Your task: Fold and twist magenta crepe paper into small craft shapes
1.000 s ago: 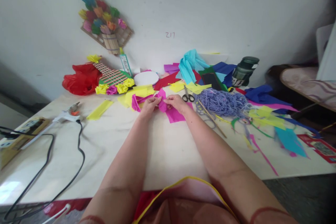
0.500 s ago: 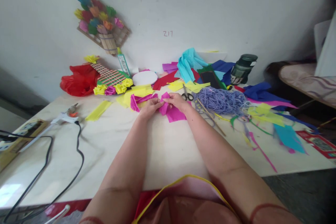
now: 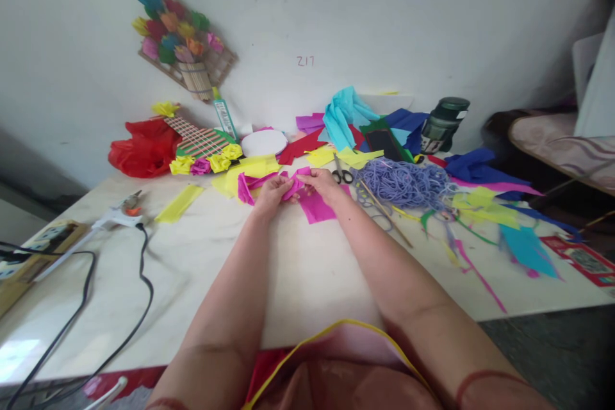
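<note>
At the far middle of the table (image 3: pixel 298 269), both my hands pinch a folded piece of magenta crepe paper (image 3: pixel 314 204). My left hand (image 3: pixel 269 194) grips its left part with the fingers closed. My right hand (image 3: pixel 323 183) is closed on the upper right of the fold, thumb and fingers pressed together. The paper's loose end lies flat on the table below my right hand. More magenta strips (image 3: pixel 250 186) and yellow paper (image 3: pixel 250 170) lie just behind my left hand.
Scissors (image 3: pixel 342 173), a purple yarn pile (image 3: pixel 403 182) and a wooden stick (image 3: pixel 384 211) lie to the right, with coloured paper scraps (image 3: pixel 485 211) beyond. A glue gun (image 3: pixel 115 214) with a black cord (image 3: pixel 139 282) lies left. Paper flower crafts (image 3: pixel 202 150), a red bag (image 3: pixel 141 147) and a dark jar (image 3: pixel 442 125) stand along the wall.
My hands have shifted slightly and folded the magenta paper down flatter between them; the raised point of paper has dropped.
</note>
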The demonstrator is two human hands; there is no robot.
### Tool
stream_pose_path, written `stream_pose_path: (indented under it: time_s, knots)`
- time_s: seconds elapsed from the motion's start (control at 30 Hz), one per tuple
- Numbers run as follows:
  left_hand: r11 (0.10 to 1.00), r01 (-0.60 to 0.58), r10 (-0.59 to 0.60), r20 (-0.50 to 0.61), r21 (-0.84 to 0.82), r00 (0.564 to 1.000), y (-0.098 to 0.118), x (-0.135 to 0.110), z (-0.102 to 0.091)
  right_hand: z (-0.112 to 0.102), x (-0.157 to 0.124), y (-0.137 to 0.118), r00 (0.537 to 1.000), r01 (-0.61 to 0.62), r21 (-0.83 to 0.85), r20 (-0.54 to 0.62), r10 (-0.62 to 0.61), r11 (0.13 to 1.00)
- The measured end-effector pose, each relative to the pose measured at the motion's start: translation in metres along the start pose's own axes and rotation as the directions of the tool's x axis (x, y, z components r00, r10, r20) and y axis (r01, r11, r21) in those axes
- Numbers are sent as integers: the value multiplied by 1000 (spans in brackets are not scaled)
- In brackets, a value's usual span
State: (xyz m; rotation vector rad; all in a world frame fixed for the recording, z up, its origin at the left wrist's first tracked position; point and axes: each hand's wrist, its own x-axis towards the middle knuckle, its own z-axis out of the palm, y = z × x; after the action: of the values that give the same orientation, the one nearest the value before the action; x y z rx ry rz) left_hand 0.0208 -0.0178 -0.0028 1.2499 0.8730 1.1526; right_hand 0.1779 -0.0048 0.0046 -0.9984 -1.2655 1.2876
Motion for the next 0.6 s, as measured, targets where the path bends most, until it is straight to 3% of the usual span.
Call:
stream_pose_path:
  time_s: [0.23,0.47,0.6]
  knots:
    - [993,38,-45,63,108,997,0,0,-1,-5,-5,-6,997,50,-142,71,-40,989]
    - [997,55,-54,22,-53,998,3,0,1,2,-4,-4,991,123,-114,-31,-127,986]
    - [997,38,-40,-19,-73,999,3,0,2,0,-2,-2,993,117,-98,-21,-119,988]
